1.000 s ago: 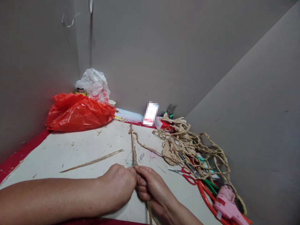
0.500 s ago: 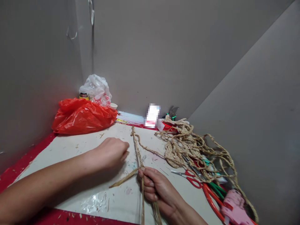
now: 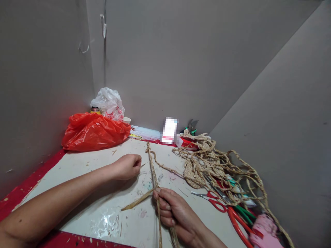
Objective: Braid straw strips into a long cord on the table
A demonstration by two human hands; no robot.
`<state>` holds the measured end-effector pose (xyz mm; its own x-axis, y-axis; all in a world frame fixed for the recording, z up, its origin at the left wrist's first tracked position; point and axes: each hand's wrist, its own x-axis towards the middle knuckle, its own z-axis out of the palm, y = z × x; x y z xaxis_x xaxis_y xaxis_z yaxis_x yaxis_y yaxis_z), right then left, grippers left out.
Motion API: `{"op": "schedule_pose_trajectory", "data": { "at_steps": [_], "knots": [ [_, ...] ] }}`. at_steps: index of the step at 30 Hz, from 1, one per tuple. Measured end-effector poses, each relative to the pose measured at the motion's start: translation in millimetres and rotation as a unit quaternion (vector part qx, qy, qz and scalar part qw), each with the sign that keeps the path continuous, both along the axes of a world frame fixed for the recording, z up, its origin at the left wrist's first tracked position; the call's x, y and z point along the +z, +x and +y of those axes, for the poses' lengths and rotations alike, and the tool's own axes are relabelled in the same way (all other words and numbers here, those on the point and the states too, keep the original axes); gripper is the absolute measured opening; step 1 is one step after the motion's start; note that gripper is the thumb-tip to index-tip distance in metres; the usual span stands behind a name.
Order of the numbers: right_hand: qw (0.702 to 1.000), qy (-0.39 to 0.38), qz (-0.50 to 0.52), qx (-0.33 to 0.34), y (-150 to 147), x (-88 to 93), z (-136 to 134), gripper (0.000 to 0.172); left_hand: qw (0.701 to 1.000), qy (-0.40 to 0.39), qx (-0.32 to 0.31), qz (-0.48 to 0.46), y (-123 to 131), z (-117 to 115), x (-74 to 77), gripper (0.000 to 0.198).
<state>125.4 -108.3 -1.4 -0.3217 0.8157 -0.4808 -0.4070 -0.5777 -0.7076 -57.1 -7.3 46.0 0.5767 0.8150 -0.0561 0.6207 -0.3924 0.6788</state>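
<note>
Down low-centre, right hand [image 3: 173,213] pinched shut on braided tan straw cord [image 3: 153,168], rising from fingertips [image 3: 157,192] — mid-frame, left hand [image 3: 126,166] fisted round thin pale straw sliver [image 3: 143,165], tip showing.

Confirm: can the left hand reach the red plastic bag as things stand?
Probably yes: only bare tabletop lies between the left hand and the red plastic bag; the braided cord is on its other side.

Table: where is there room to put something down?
The white tabletop between the red bag and the left hand is free, also the patch by the front edge, left of the right hand holding the braid. The right side is crowded with tangled rope and scissors.
</note>
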Motion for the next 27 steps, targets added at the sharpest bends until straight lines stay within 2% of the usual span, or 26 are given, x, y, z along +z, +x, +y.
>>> {"op": "schedule_pose_trajectory", "data": {
  "at_steps": [1,3,5,7,8,10,11,12,13,14,16,17,19,21,22,23,25,27],
  "knots": [
    [1.0,0.001,0.0,0.0,0,0.8,0,0.025,0.996,-0.07,0.002,-0.052,2,-1,1.4,0.005],
    [1.0,0.002,0.001,0.002,-1,2.3,0,0.026,0.967,-0.213,-0.008,-0.141,5,-4,3.6,0.013],
    [1.0,0.002,0.003,0.005,-1,3.1,0,0.027,0.941,-0.294,-0.033,-0.167,6,-6,4.8,0.022],
    [1.0,0.002,0.006,0.007,-1,2.5,-1,0.027,0.955,-0.27,-0.048,-0.113,5,-7,4.8,0.024],
    [1.0,0.003,0.007,0.007,0,1.8,-1,0.026,0.974,-0.214,-0.037,-0.066,4,-7,4.5,0.023],
    [1.0,0.005,0.01,0.007,0,-0.3,0,0.026,0.999,-0.038,0.019,0.015,3,-9,3.1,0.023],
    [1.0,0.007,0.012,0.007,1,-1.3,0,0.026,0.997,0.046,0.048,0.031,3,-10,1.9,0.024],
    [1.0,0.007,0.013,0.007,1,-2.2,0,0.026,0.993,0.097,0.064,0.027,4,-13,0.4,0.025],
    [1.0,0.007,0.014,0.007,1,-2.8,0,0.026,0.993,0.104,0.062,0.008,6,-16,-1.4,0.026],
    [1.0,0.007,0.014,0.008,1,-3.0,1,0.026,0.996,0.069,0.045,-0.022,9,-20,-3.8,0.026],
    [1.0,0.009,0.015,0.01,1,-2.6,1,0.026,0.992,-0.083,-0.006,-0.091,17,-30,-10.1,0.022],
    [1.0,0.013,0.016,0.013,0,-1.9,1,0.026,0.976,-0.175,-0.022,-0.126,22,-35,-14.0,0.02],
    [0.999,0.03,0.018,0.025,-1,-0.2,2,0.027,0.924,-0.336,-0.026,-0.181,30,-42,-22.4,0.019],
    [0.998,0.043,0.017,0.035,-1,1.4,2,0.026,0.887,-0.414,-0.008,-0.205,35,-45,-29.6,0.02],
    [0.998,0.044,0.015,0.039,0,1.9,2,0.026,0.888,-0.41,0.001,-0.208,35,-45,-32.1,0.02],
    [0.998,0.043,0.012,0.044,1,2.3,2,0.027,0.901,-0.38,0.005,-0.208,35,-45,-33.7,0.02],
    [0.998,0.043,0.001,0.053,2,2.5,3,0.028,0.936,-0.291,-0.002,-0.199,34,-42,-33.9,0.021],
    [0.996,0.052,-0.022,0.064,4,2.3,3,0.03,0.955,-0.23,-0.026,-0.187,31,-40,-31.4,0.024]
  ]
}}
